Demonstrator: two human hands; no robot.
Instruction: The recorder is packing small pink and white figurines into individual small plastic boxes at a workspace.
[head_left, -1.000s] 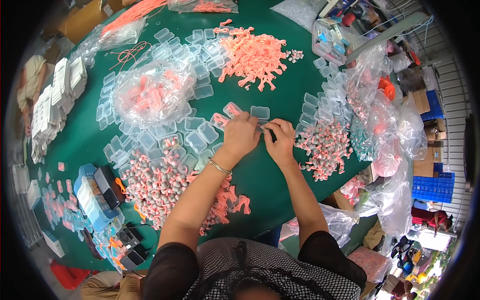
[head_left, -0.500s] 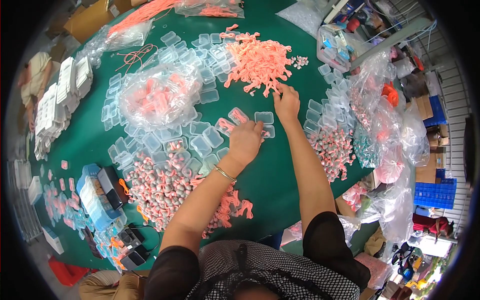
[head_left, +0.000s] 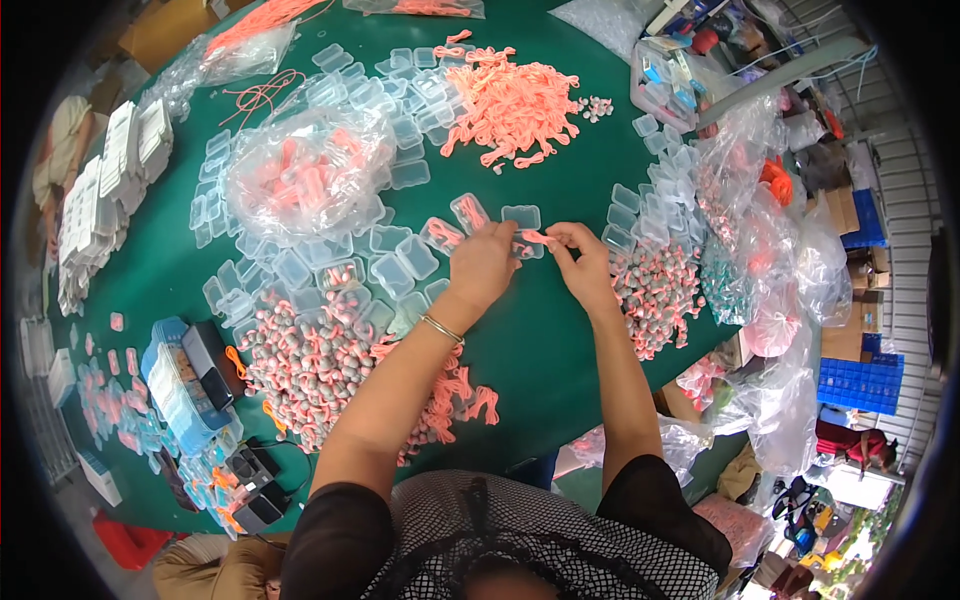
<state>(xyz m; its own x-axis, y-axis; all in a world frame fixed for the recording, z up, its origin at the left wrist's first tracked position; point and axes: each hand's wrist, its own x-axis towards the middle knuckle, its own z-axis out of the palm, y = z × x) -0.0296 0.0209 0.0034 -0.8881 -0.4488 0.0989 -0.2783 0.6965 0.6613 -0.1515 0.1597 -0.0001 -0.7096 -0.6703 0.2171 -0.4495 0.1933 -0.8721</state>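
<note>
My left hand (head_left: pixel 483 264) and my right hand (head_left: pixel 583 262) meet over the green table (head_left: pixel 545 350), both pinching a small orange cord piece (head_left: pixel 536 238) between their fingertips. Just beyond the fingers lies an open clear plastic case (head_left: pixel 521 218), with two more clear cases (head_left: pixel 468 212) to its left. A large heap of orange cords (head_left: pixel 512 105) lies farther back. A pile of grey-and-orange earplugs (head_left: pixel 655 290) sits right of my right hand.
Several empty clear cases (head_left: pixel 300 270) spread across the left half. A clear bag of orange pieces (head_left: pixel 305 180) sits back left. Another earplug pile (head_left: pixel 315 365) and loose cords (head_left: pixel 450 395) lie near my left forearm. Plastic bags (head_left: pixel 760 250) crowd the right edge; stacked boxes (head_left: pixel 185 390) stand front left.
My right hand has come back from the cord heap with an orange cord piece. My left hand has risen to meet it by the open case.
</note>
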